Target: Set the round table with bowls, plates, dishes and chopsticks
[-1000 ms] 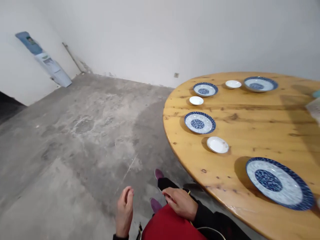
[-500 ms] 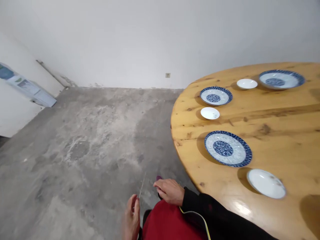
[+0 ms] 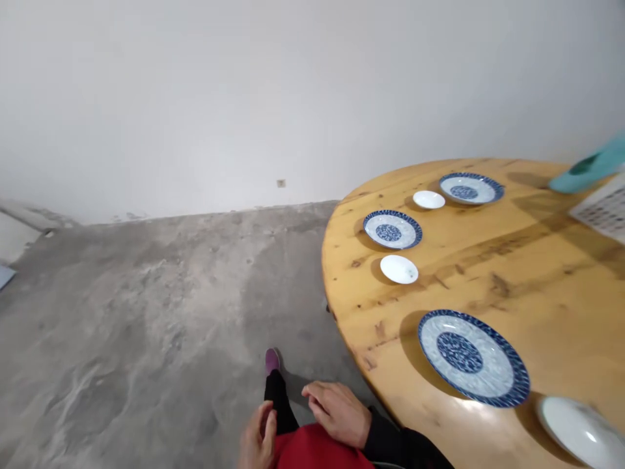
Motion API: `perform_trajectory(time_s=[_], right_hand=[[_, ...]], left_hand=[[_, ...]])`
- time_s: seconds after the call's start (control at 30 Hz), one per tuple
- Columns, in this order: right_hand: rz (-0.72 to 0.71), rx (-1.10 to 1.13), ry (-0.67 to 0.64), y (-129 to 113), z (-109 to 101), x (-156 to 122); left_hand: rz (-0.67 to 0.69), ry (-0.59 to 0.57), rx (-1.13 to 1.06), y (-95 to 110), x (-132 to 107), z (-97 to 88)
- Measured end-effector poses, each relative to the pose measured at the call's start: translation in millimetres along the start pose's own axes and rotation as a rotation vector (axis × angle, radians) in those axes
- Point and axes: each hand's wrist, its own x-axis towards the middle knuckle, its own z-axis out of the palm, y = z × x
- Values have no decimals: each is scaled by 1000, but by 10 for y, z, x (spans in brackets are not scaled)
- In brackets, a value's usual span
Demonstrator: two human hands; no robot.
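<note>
My left hand [image 3: 258, 436] hangs low in front of my body, thumb and fingers apart, with nothing visible in it. To its right, my right hand [image 3: 338, 414] is loosely bent over the red garment [image 3: 319, 449], also holding nothing visible. It is beside the edge of the round wooden table [image 3: 351, 306]. The nearest tableware is a blue-and-white plate [image 3: 473, 358] and a white dish [image 3: 583, 430]. Farther back lie a second patterned plate [image 3: 392, 229] with a white dish [image 3: 399, 269], and a third plate [image 3: 471, 188] beside another white dish [image 3: 428, 200].
A turquoise object [image 3: 588, 166] and a white sheet or panel with printed marks [image 3: 605, 208] are at the right edge. Rough concrete floor [image 3: 161, 326] spreads left of the table up to a white wall [image 3: 219, 98] with a socket [image 3: 280, 184]. My purple shoe [image 3: 272, 360] is forward.
The view has moved forward along the table and turned right. The turquoise object and printed panel have come into view, and the water dispenser at left has nearly gone. Both hands remain low, without anything visible in them.
</note>
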Motion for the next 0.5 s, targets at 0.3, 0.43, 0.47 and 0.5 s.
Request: perform_trajectory(time_s=[0.3,0.43,0.47,0.5], right_hand=[[116,14,174,-477,-546,1405],[279,42,241,-535,-811,1780],[321,56,266,-522,-888,1850],[359,68,296,-499,-968,1917]], left_hand=[[108,-94,169,728,1861,-1075],[184,-184,207,888,2744,-1158],[207,-239,216,974,2964,-1119],[231,-300,226,1080,3177,-1055]])
